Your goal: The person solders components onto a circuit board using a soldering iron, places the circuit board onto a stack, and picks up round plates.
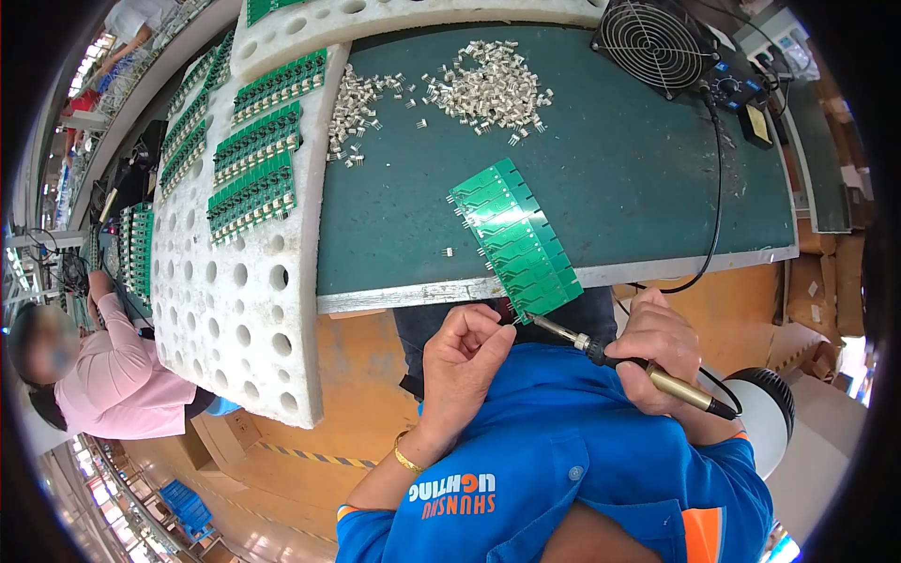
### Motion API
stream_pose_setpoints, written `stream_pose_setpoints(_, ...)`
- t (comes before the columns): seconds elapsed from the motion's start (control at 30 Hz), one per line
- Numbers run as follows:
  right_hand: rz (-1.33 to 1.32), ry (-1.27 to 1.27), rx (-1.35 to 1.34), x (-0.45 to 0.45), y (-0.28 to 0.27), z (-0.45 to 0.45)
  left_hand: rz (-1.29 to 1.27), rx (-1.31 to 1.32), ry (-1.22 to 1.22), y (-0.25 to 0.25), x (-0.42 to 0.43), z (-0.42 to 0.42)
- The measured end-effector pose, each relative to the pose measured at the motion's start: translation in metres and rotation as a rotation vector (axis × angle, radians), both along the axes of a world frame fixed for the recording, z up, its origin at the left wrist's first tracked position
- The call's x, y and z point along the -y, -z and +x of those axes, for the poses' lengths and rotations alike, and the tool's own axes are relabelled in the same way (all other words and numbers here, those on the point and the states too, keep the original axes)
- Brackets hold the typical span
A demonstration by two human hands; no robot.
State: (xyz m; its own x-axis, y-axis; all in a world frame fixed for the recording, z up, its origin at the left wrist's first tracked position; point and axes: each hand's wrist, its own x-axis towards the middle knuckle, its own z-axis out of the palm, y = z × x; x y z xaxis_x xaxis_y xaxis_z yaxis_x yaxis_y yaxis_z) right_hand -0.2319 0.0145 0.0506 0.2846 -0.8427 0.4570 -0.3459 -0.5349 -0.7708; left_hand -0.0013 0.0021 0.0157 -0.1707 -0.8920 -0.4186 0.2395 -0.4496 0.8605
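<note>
A green circuit board (521, 244) lies on the bench, its near end reaching past the metal-trimmed front edge. Small pins or connectors stick out along its left side. My right hand (657, 352) grips a soldering iron (648, 371), whose tip meets or nearly meets the board's near corner. At that same corner, my left hand (462, 366) is closed in a pinch. What sits between its thumb and fingers is too small to make out. One loose connector (448, 252) lies left of the board.
Piles of small white connectors (493, 89) lie farther back. A perforated white foam tray (263, 319) on the left carries several populated boards (251, 197). A fan (654, 47) and soldering station (732, 86) stand back right, with a cable (719, 188) running forward. Another person (127, 366) sits far left.
</note>
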Motion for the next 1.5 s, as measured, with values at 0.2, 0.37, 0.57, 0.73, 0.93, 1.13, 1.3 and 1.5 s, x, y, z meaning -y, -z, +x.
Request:
stream_pose_setpoints(0.2, -0.007, -0.002, 0.007, 0.0003, 0.0013, 0.0001, 0.089, -0.047, 0.032, -0.0017, 0.0021, 0.0006)
stream_pose_setpoints(0.37, -0.009, -0.006, 0.003, 0.0003, 0.0013, -0.0007, 0.119, -0.074, 0.039, -0.0025, 0.0028, 0.001)
stream_pose_setpoints(0.57, -0.006, -0.013, -0.002, 0.0004, 0.0012, -0.0016, 0.128, -0.08, 0.035, -0.0012, 0.0024, 0.0007)
stream_pose_setpoints(0.73, -0.007, -0.011, 0.0, 0.0, 0.0019, -0.0011, 0.135, -0.062, 0.056, -0.0025, 0.0029, 0.0004)
stream_pose_setpoints(0.93, 0.005, -0.013, 0.002, -0.0001, 0.0014, -0.0009, 0.129, -0.077, 0.051, -0.0031, 0.0036, -0.0005)
stream_pose_setpoints(1.13, 0.007, -0.006, 0.008, -0.0006, 0.0024, -0.001, 0.128, -0.094, 0.057, -0.0009, 0.0044, 0.0002)
stream_pose_setpoints(1.3, 0.012, -0.009, 0.014, 0.0001, 0.0026, -0.0013, 0.136, -0.087, 0.056, -0.0022, 0.0052, -0.0004)
stream_pose_setpoints(1.5, -0.006, -0.016, 0.022, 0.0009, 0.0032, -0.001, 0.141, -0.085, 0.058, -0.0008, 0.0053, -0.0004)
